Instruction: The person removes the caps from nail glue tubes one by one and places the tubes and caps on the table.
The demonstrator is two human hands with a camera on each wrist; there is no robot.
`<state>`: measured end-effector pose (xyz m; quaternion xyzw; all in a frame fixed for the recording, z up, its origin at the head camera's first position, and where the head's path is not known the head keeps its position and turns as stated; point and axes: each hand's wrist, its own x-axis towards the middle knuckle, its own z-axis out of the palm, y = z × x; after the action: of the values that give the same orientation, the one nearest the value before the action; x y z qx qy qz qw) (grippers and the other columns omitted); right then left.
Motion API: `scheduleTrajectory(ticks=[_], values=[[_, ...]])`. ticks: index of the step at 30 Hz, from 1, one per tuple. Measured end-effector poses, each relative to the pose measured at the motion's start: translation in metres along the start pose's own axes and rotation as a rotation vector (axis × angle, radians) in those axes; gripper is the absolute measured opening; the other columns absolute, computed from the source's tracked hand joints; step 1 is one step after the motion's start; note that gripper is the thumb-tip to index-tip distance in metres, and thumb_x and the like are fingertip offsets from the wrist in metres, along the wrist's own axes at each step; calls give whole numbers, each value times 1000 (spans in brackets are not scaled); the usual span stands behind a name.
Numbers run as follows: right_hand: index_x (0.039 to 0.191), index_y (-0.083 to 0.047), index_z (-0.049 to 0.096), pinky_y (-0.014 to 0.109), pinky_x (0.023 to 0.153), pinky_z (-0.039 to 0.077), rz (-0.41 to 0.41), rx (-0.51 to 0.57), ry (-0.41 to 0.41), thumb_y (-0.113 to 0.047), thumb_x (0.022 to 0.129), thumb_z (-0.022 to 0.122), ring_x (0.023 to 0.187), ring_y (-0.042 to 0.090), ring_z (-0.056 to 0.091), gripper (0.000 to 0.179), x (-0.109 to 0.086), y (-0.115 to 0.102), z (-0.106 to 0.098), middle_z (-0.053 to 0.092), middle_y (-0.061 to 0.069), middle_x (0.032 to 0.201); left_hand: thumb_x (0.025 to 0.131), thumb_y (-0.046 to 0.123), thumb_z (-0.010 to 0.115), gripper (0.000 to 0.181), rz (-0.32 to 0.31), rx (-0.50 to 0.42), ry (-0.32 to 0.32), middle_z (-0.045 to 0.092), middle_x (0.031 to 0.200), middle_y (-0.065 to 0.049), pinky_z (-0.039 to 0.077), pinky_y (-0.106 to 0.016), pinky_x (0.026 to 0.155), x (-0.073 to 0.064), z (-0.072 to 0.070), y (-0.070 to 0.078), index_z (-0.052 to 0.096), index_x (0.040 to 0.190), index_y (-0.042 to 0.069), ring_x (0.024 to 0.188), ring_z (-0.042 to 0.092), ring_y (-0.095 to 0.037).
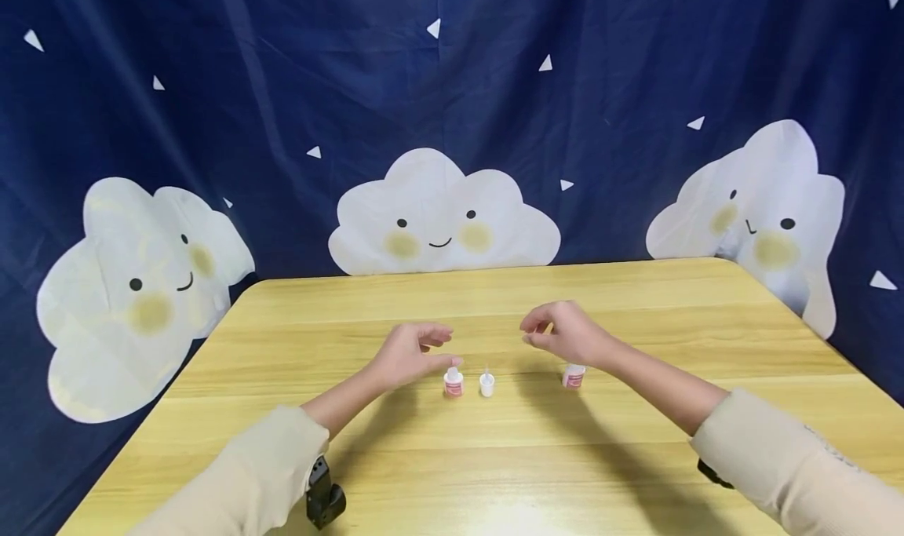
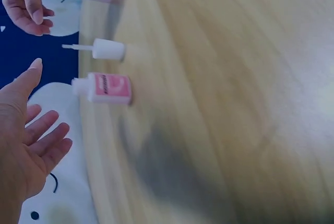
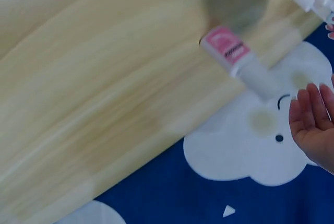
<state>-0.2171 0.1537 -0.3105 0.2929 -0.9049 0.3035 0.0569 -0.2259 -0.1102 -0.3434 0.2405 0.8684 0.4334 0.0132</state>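
Observation:
A small white bottle with a pink label [image 1: 453, 384] stands upright and uncapped, its neck bare. Beside it a white cap [image 1: 486, 384] stands on its top, with its brush applicator [image 2: 77, 47] pointing up. My left hand [image 1: 417, 351] hovers by the uncapped bottle, fingers apart and holding nothing; the thumb is over the bottle's neck in the head view. Farther right is a second pink-labelled bottle [image 3: 226, 49] with its long white cap [image 3: 258, 79] on. My right hand [image 1: 565, 333] hangs in the air above it, fingers loosely bent and nothing visible in them.
The wooden table [image 1: 395, 457] runs out to a dark blue curtain [image 1: 282, 89] with cloud figures [image 1: 445, 222] at its far edge. A black wrist device [image 1: 323, 495] shows under the left sleeve.

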Motion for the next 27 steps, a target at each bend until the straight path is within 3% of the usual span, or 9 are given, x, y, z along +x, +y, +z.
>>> scheduleTrajectory(ticks=[7, 16, 27], values=[[87, 1, 70, 19, 60, 49, 35, -22, -43, -5, 81, 68, 72, 9, 60, 9, -14, 10, -21, 71, 7, 81, 77, 20, 76, 45, 19, 18, -22, 65, 115, -17, 51, -41, 92, 11, 9, 22, 62, 114, -1, 105, 62, -30], [88, 1, 70, 22, 65, 52, 30, -14, -24, -8, 81, 69, 75, 9, 61, 11, -32, 27, -25, 71, 7, 84, 77, 18, 76, 46, 56, 14, -24, 64, 118, -16, 51, -38, 92, 20, 23, 41, 60, 117, 0, 108, 61, -29], [93, 3, 69, 24, 70, 55, 51, 38, -10, -12, 81, 71, 77, 11, 63, 19, -50, 41, -27, 71, 13, 90, 78, 20, 75, 48, 74, -19, -107, 64, 119, -14, 51, -27, 93, 36, 60, 66, 61, 118, -1, 110, 62, -23]])
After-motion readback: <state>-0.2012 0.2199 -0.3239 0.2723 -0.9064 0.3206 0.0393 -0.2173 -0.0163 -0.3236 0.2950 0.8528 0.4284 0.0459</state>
